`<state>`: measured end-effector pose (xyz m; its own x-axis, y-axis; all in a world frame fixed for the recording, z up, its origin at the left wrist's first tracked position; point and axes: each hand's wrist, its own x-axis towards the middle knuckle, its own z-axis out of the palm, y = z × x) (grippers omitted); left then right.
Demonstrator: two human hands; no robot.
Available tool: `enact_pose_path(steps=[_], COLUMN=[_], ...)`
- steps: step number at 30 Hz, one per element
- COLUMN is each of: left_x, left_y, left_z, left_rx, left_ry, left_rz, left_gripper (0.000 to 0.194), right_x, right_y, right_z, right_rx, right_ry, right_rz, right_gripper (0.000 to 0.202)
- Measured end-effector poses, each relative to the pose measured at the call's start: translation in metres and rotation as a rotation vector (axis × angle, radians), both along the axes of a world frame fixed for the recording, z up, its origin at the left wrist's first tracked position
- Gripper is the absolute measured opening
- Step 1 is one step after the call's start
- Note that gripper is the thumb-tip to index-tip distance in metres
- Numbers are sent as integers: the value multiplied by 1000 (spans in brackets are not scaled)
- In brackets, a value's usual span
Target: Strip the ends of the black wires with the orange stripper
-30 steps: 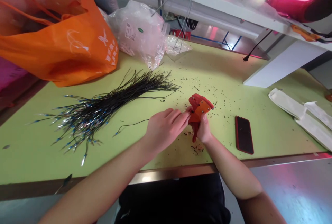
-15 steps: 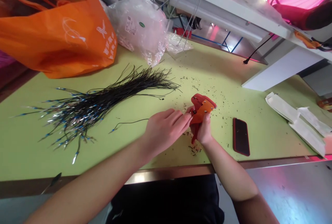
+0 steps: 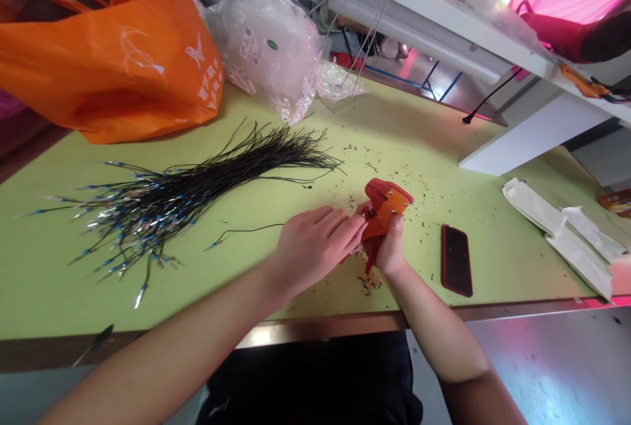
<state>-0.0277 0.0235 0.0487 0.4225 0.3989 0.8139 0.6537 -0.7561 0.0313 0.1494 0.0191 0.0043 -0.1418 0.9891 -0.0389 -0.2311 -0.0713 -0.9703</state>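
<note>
My right hand (image 3: 392,247) is wrapped round the handles of a red and orange hand tool (image 3: 387,207), whose head points up and to the left. At the tool's left side are the closed fingertips of my left hand (image 3: 318,241), close to its jaws. A single black wire (image 3: 251,229) with a blue and silver end runs out from under my left hand toward the left; its other end is hidden. Left of my hands lies a large bundle of black wires (image 3: 217,178), with blue and silver tips fanned toward the left.
An orange bag (image 3: 162,77) and clear plastic bags (image 3: 276,50) stand at the back left. To the right lie a phone (image 3: 456,261) and white paper strips (image 3: 557,228). Small black scraps surround the tool. A white shelf support (image 3: 527,129) rises at the back right.
The tool's handles have spread apart slightly in my right hand, with a red lever now showing beside my left fingers. My left hand has stayed nearly in place. The view has shifted slightly.
</note>
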Motion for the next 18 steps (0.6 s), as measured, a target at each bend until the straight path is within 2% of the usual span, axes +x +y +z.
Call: enact_pose_path(steps=[4, 13, 18], left_x=[0, 0, 0], left_y=[0, 0, 1], left_z=[1, 1, 1], left_rx=[-11, -2, 4], left_ry=[-2, -13, -23], left_rz=[-1, -6, -14], left_gripper=[6, 9, 6], right_x=[-1, -3, -1], right_y=[2, 0, 4], right_z=[0, 3, 6], right_rx=[57, 68, 85], right_ry=[42, 152, 183], right_rz=[-60, 105, 107], right_gripper=[83, 81, 83])
